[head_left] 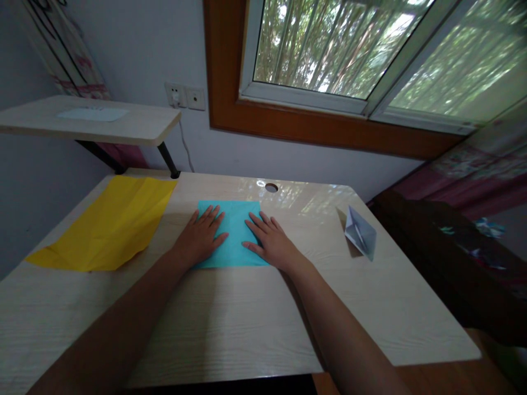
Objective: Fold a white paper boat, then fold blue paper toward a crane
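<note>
A light-blue sheet of paper lies flat on the table in front of me. On its left part rests my left hand, palm down with the fingers spread. My right hand lies flat across its right edge, fingers apart as well. Neither hand grips anything. The paper's side edges are partly hidden under my hands.
A large creased yellow sheet lies at the left. To the right stands a folded grey-white paper piece. The wooden table has a round cable hole near its back edge. A raised shelf overhangs the back left.
</note>
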Motion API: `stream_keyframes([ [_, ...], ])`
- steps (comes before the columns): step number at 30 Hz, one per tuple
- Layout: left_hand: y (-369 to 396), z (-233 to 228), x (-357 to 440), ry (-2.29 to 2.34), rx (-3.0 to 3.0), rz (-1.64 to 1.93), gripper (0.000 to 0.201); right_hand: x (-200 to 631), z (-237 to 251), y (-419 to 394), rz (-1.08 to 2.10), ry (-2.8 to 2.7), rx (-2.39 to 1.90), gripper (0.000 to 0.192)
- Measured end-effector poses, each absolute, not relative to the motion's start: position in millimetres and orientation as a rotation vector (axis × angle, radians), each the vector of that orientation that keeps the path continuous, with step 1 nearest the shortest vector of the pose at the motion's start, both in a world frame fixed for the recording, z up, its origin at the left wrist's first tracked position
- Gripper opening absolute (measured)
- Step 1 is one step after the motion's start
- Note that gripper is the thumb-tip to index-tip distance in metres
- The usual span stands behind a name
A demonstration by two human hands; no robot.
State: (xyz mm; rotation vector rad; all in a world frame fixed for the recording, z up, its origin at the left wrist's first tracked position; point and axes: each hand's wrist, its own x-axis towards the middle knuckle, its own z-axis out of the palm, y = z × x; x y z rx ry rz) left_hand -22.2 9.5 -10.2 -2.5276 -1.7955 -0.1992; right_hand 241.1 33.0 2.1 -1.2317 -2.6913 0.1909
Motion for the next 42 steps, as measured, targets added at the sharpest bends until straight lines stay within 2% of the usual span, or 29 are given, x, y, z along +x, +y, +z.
stream_keyframes([
  [10, 9.4, -7.6, -21.4, -1.781, -2.527, -0.166, 0.065, 249.3, 1.0, 37.5, 0.112, -2.577, -1.44, 0.057],
  [15, 8.9, -7.0, -21.2, -1.798, -2.527, -0.155, 0.064, 246.8, 2.7, 39.2, 0.104, -2.535, -1.36, 0.051],
  [25, 10.0, -9.7, -21.4, -1.791, -2.528, -0.16, 0.065, 241.5, 5.2, 34.8, 0.249, -2.612, -1.015, 0.059],
  [33, 10.2, -8.1, -22.1, -1.745, -2.555, -0.178, 0.059, 242.2, 2.3, 31.8, 0.194, -2.716, -1.142, 0.07],
  [42, -2.9, -3.6, 3.9, -1.528, -2.701, -0.271, 0.057, 240.3, 4.5, 33.4, 0.114, -2.699, -1.336, 0.061],
])
